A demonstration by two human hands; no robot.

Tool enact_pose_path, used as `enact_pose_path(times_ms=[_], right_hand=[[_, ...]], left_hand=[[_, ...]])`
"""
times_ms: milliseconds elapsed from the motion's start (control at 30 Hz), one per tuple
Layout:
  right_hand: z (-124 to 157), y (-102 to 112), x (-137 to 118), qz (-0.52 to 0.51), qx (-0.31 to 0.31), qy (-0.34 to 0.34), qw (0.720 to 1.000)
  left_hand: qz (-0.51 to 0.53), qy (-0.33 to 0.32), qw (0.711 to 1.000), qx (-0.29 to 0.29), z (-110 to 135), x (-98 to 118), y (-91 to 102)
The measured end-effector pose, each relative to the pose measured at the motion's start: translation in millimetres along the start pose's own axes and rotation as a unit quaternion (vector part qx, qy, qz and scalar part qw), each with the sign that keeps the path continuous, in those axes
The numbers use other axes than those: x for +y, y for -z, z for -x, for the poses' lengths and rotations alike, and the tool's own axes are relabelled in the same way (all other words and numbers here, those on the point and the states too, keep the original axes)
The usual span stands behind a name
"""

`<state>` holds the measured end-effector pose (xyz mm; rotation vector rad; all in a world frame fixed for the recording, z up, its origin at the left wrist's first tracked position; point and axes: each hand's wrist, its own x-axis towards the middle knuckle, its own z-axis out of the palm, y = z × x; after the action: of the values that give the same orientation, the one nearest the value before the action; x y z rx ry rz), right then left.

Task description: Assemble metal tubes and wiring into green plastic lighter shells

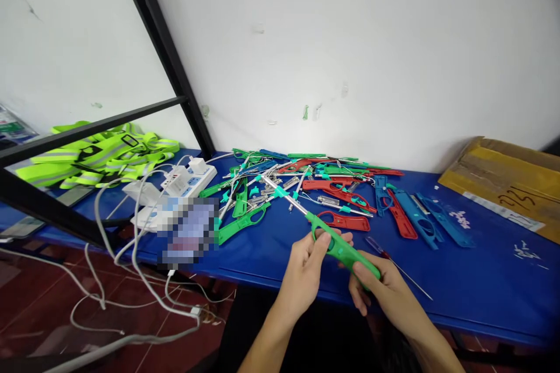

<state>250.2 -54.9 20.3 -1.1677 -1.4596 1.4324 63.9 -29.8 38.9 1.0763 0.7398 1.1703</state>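
Note:
Between both hands I hold a green gas lighter (347, 253) with a long metal tube that points up and to the left over the table. My left hand (308, 262) is closed around its trigger end, thumb near the loop. My right hand (380, 285) grips the butt end, thumb on top and fingers beneath. A screwdriver (405, 271) lies on the table just beyond my right hand. Behind the lighter is a pile of lighter parts, among them a red shell half (345, 221), a green shell half (245, 224) and a blue shell half (415, 215).
A white power strip (151, 218) with plugs and cables stands at left, beside a blurred-out flat device (192, 233). Bright yellow reflective straps (100, 154) lie behind a black metal frame (170, 41). A cardboard box (507, 180) sits at the right on the blue table (481, 285).

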Motion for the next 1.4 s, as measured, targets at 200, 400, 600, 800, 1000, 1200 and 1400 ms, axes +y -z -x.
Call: enact_pose_path(times_ms=[200,400,600,800,1000,1200,1400], right_hand=[[1.7,0.4,0.9,0.073,0.025,0.038,0.996],[4.9,-0.9,5.6,0.157,0.036,0.07,0.984],[7.5,-1.7,7.4,0.172,0.044,0.081,0.981],[8.5,-1.3,6.9,0.134,-0.042,0.07,0.988],[9.5,-2.5,6.2,0.171,-0.005,0.108,0.979],[8.3,-4.6,0.9,0.185,-0.01,0.1,0.977],[8.9,-5.3,3.1,0.18,-0.002,0.097,0.979]], left_hand=[[0.085,-0.045,0.995,-0.02,-1.2,3.6,11.8],[0.052,-0.099,0.993,0.024,-1.4,-6.0,16.1],[0.027,-0.109,0.993,0.035,3.1,-9.2,14.7],[-0.011,-0.108,0.994,-0.005,4.3,2.1,14.6],[0.071,-0.097,0.99,-0.075,-2.2,10.4,18.6],[0.165,-0.14,0.975,0.058,-25.5,35.4,31.3],[0.12,-0.07,0.99,0.035,-20.6,13.4,19.1]])
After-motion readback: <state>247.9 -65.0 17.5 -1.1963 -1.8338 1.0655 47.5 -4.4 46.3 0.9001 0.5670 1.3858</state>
